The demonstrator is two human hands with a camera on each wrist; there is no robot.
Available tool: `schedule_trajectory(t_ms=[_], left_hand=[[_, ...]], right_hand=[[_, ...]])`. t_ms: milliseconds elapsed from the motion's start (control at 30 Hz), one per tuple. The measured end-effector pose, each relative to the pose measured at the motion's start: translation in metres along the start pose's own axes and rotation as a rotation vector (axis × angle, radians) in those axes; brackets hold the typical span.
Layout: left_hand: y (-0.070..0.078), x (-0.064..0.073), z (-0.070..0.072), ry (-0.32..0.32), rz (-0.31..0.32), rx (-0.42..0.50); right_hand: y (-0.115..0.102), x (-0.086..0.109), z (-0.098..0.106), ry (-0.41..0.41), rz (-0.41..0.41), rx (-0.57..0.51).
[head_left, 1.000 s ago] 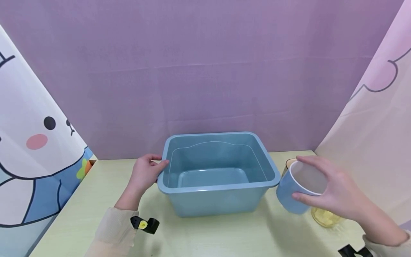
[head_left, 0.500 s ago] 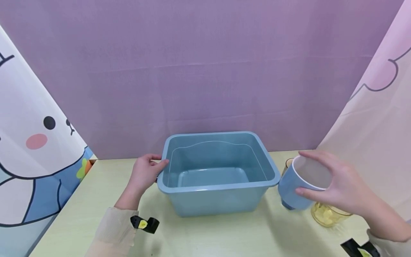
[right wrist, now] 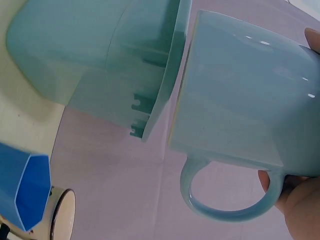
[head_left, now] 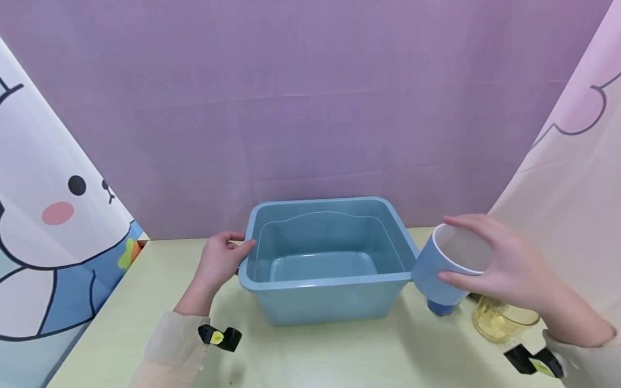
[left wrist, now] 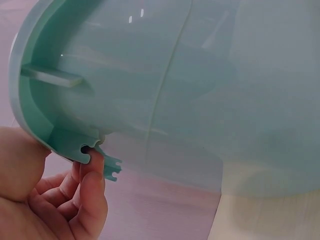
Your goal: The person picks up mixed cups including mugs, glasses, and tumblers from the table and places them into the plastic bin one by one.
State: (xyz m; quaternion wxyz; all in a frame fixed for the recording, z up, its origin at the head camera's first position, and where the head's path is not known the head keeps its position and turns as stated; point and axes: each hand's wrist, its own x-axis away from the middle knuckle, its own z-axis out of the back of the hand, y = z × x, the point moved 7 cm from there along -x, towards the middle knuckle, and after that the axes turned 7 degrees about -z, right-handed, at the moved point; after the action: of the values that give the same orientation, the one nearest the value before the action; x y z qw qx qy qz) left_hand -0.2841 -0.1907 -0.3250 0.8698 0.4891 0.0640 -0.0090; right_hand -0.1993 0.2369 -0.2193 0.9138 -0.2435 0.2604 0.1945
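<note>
A blue rectangular plastic tub [head_left: 325,307] stands on the table with its inside bare. My left hand [head_left: 218,264] pinches its left rim, thumb on top and fingers curled beneath the lip, as the left wrist view shows. My right hand [head_left: 514,269] grips a light blue mug [head_left: 432,277] by its mouth end, fingers and thumb on opposite sides. The mug is raised off the table, tilted, beside the tub's right rim; whether they touch I cannot tell. Its loop handle [right wrist: 235,215] shows in the right wrist view.
Below the raised mug stands a darker blue angular cup [head_left: 440,307]. A yellow glass [head_left: 504,321] is under my right wrist. The right wrist view also has a cream cup [right wrist: 64,215] with a dark rim. A purple cloth [head_left: 310,108] hangs behind the table.
My right hand has lifted the mug and brought it slightly left toward the tub's rim, uncovering the darker blue cup and more of the yellow glass. The left hand and tub look still.
</note>
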Motion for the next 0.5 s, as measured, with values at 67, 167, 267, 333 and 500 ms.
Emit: schedule_trajectory(t_ms=[67, 167, 267, 333, 500], left_hand=[[-0.001, 0.0, 0.0, -0.001, 0.002, 0.003], [-0.001, 0.0, -0.001, 0.002, 0.005, 0.005], [-0.001, 0.0, 0.0, 0.004, 0.007, 0.007], [-0.001, 0.001, 0.0, 0.005, 0.009, 0.007], [-0.001, 0.001, 0.0, 0.003, 0.01, 0.007]], right_hand=[[-0.003, -0.003, -0.003, -0.01, 0.007, -0.003], [-0.005, -0.006, -0.007, -0.021, 0.005, -0.011], [-0.006, -0.01, -0.012, -0.031, -0.015, -0.005], [-0.007, -0.012, -0.015, -0.04, -0.035, -0.006], [-0.01, -0.018, -0.021, -0.075, -0.052, -0.02]])
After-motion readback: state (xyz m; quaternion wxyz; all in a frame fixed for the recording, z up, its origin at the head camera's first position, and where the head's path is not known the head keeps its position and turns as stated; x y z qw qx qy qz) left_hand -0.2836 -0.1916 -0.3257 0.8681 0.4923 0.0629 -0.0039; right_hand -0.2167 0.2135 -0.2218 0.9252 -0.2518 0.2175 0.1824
